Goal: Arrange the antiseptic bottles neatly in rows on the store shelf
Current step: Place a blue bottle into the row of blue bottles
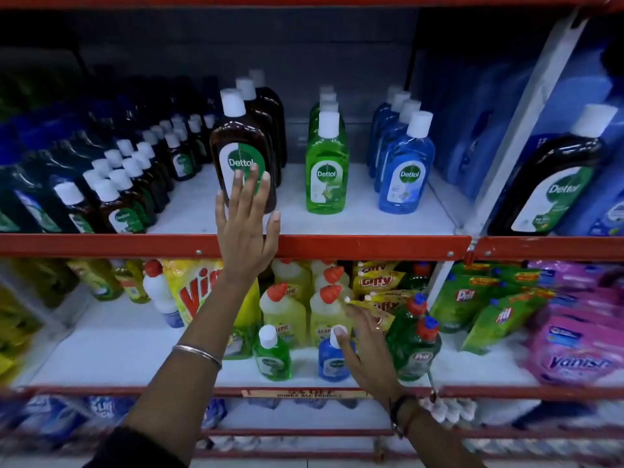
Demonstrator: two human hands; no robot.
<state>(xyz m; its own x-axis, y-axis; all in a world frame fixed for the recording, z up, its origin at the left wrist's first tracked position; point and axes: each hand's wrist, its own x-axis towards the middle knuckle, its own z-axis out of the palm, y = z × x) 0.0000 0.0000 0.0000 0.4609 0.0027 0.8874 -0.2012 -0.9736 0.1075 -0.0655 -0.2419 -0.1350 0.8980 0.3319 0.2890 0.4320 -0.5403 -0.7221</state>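
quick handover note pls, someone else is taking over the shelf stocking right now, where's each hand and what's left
Left hand: open, fingers flat on the front brown Dettol bottle on the upper shelf.
Right hand: open, reaching at the small blue bottle on the lower shelf.
Done: brown, green and blue rows stand lined up front to back.
Left: the small blue and small green bottle sit among other products below; they likely need rows of their own.
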